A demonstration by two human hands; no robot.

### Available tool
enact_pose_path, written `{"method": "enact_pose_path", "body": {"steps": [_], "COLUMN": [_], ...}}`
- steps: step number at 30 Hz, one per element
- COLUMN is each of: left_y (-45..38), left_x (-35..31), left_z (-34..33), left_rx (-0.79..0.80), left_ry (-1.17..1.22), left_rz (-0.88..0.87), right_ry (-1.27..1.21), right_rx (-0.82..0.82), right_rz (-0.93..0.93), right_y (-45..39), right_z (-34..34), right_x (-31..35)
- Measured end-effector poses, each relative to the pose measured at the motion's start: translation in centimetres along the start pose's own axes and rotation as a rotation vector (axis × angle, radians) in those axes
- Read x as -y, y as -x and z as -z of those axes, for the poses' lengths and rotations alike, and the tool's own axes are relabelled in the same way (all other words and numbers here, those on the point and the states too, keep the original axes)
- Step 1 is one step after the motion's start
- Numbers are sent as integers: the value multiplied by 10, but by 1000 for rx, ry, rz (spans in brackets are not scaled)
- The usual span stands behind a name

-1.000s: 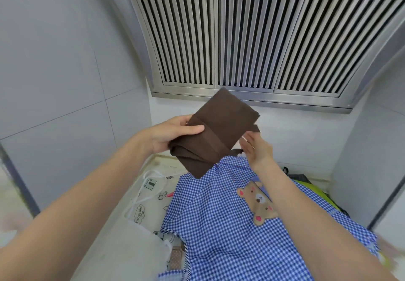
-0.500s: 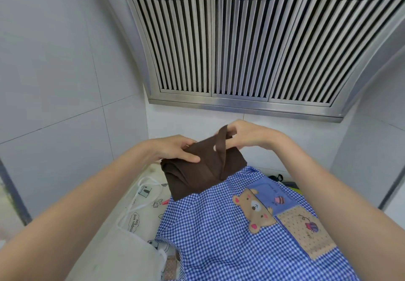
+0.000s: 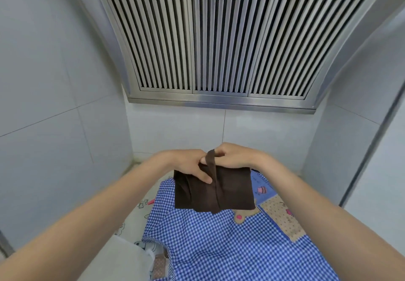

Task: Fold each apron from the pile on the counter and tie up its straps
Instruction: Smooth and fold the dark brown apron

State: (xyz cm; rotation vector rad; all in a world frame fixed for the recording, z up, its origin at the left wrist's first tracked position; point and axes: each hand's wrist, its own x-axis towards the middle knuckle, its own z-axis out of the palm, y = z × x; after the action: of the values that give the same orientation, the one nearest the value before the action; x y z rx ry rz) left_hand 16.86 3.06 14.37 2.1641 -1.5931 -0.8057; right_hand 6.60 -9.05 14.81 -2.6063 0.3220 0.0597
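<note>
A folded brown apron [image 3: 232,191] hangs in the air above the pile, a flat square bundle. My left hand [image 3: 188,166] grips its upper left part, thumb across the front. A brown strap [image 3: 213,184] runs down over the bundle's front. My right hand [image 3: 232,155] pinches the top end of that strap at the bundle's upper edge. Below lies a blue-and-white checked apron [image 3: 219,248] with a bear patch and pockets, spread on the counter.
A white apron with small cartoon prints [image 3: 135,217] lies under the checked one at the left. A steel extractor hood [image 3: 219,39] hangs overhead. Tiled walls [image 3: 54,105] close in on the left, back and right.
The brown bundle has come down and turned flat towards me. My right hand moved from below the bundle to its top and brought the strap over the front.
</note>
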Motion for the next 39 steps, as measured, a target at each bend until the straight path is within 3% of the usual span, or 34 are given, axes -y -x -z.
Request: {"method": "enact_pose_path", "body": {"steps": [5, 12, 16, 22, 24, 27, 30, 39], "left_y": [-30, -77, -103, -147, -160, -191, -219, -273], "left_x": [-19, -95, -150, -265, -304, -369, -418, -518], "left_z": [-16, -33, -51, -98, -107, -121, -124, -115], "left_rx": [-50, -134, -130, -141, -151, -206, -320, -543], "left_ry": [241, 476, 446, 195, 193, 217, 170, 211], "left_rz": [-45, -184, -306, -547, -604, -659, -674, -598], "right_ry": [277, -176, -299, 135, 102, -136, -190, 156], "right_rx": [-415, -733, -777, -782, -843, -1020, -1044, -1050], "right_rz": [-28, -243, -332, -429, -455, -525, -560, -597], "right_y": [19, 107, 161, 239, 264, 317, 351, 365], "right_z": [2, 46, 72, 132, 156, 207, 244, 352], "right_x": [-31, -112, -139, -187, -206, -257, -284, -321]}}
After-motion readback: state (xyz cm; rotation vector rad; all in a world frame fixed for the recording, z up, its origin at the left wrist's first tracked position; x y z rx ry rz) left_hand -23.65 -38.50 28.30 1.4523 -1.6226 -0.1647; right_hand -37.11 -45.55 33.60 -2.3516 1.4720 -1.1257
